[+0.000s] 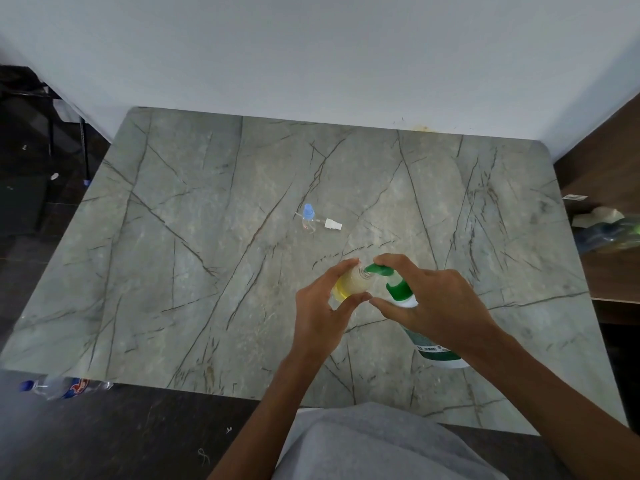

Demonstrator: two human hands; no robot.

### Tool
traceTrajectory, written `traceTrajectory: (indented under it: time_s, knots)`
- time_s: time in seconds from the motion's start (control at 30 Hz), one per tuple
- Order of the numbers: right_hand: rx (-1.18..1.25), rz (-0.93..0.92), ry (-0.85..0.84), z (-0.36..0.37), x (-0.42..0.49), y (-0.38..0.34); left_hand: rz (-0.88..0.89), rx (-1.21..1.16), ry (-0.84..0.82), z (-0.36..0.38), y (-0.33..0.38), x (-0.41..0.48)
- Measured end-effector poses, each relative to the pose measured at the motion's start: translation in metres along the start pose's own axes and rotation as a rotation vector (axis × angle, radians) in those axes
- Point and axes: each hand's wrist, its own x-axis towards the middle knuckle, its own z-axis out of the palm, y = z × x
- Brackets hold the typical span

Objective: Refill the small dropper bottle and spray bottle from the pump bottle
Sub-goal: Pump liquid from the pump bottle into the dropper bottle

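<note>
Evidently the filling step is under way. The green and white plastic pump bottle [401, 289] stands on the grey veined stone-look table [207, 237], near the person's edge. The right hand [440, 303] sits over it, with the forefinger bent across the green pump head and the thumb reaching under the collar, so head and neck are pinched between them. I judge this steadies the bottle while the finger presses.

Just left of the pump bottle, touching its spout, is a small clear plastic bottle with yellowish contents and a bare threaded neck [353, 284], probably the spray bottle. The left hand [322, 313] holds it off the table, fingers above and thumb below curled round its body. It is tilted so the open mouth meets the spout, presumably to catch the liquid without spilling.

Beyond the pump bottle, well apart and toward the wall, stands a tiny clear bottle with a blue cap [308, 216], likely the dropper bottle. It is capped, so seemingly not the one being filled. Just beside it lies a small white plastic cap piece [333, 224], probably taken off the held bottle and set out of the way.

By count there is one pump bottle, two small bottles, one loose white cap and two hands.
</note>
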Motion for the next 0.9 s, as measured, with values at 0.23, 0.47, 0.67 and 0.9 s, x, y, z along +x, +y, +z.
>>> traceTrajectory:
  time_s: [0.23, 0.47, 0.67, 0.9]
  knots:
    - [0.033, 0.032, 0.016, 0.0027, -0.0002, 0.0008, 0.012, 0.013, -0.01, 0.0015, -0.0031, -0.0017]
    - [-0.002, -0.003, 0.001, -0.0023, 0.0016, -0.0008, -0.011, 0.012, -0.003, 0.001, -0.002, -0.0018]
    - [0.007, 0.003, -0.032, -0.0034, -0.0024, -0.0025, -0.015, 0.002, 0.001, -0.0009, -0.0018, -0.0017]
    - [0.056, 0.029, 0.007, 0.0012, -0.004, -0.0028, -0.01, -0.01, 0.005, 0.0001, -0.0015, -0.0027]
